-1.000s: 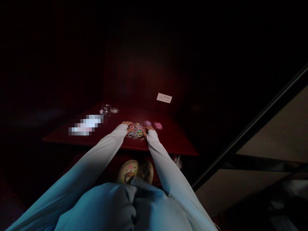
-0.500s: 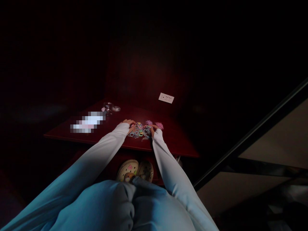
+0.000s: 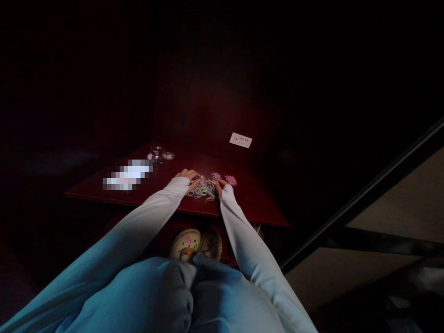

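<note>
A heap of small pastel hair ties (image 3: 203, 189) lies on the dark red tabletop between my two hands. At the heap's left side is my left hand (image 3: 188, 176), its fingers stretched over the edge with the thumb apart below them. My right hand (image 3: 219, 187) touches the right side of the heap. Its fingers are bent together at the hair ties; whatever they pinch is too small to name. Just beyond my right hand sit a purple bunch (image 3: 215, 175) and a pink bunch (image 3: 231, 180) of the same sort of bands.
A clear jar (image 3: 157, 152) stands at the back left, beside a round clear lid (image 3: 168, 156). A blurred-out bright item (image 3: 130, 175) lies on the left of the table (image 3: 166, 206). A socket plate (image 3: 240, 140) is on the back wall. Clogs (image 3: 185, 243) show below the front edge.
My left hand has lifted slightly and its fingers reach a little further over the heap. My right hand's fingers have drawn back slightly to the right. The view has shifted a little.
</note>
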Tool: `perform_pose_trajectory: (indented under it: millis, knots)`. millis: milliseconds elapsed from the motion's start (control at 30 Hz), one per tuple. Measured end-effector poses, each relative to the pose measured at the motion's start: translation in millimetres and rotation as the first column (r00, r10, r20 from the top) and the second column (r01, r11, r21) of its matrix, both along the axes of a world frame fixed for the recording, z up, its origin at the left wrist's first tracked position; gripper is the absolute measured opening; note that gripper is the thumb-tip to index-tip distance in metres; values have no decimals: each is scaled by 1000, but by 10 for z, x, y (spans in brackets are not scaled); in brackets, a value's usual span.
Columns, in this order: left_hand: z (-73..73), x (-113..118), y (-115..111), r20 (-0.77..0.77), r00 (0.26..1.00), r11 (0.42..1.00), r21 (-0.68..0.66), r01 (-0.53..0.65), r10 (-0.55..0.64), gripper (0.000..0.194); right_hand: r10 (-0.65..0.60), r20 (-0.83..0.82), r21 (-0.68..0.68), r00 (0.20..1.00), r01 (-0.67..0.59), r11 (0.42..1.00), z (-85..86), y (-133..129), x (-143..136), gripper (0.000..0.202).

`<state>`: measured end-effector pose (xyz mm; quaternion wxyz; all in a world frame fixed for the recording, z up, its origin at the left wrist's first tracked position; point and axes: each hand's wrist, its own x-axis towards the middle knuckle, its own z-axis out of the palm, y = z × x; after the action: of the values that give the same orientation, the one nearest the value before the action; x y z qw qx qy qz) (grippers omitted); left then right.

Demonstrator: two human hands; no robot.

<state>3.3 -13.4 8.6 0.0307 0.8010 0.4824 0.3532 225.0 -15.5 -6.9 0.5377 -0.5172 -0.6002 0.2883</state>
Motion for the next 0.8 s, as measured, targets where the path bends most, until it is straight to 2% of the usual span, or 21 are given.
perform_pose_trajectory:
  millis: [200,300,433,633,800]
  knots:
    - [110,5,-93,-41,990,989,55,139,-137,38,185,-97,-9,978,-187,982,33,-23,-71,49]
    - [165,-13,-152,-61,981,980,67,188,-184,45,233,-143,-12,962,-238,971,69,-49,-163,51]
    - [175,-23,-157,-71,968,968,65,244,-239,47,218,-139,-8,966,-221,975,102,-75,-253,45]
    - [62,20,-15,-75,986,988,21,151,-150,41,146,-172,-16,974,-151,988,90,-57,-239,27]
    - [-24,-19,68,-37,987,983,91,158,-155,33,159,-159,1,974,-161,987,59,13,-189,24]
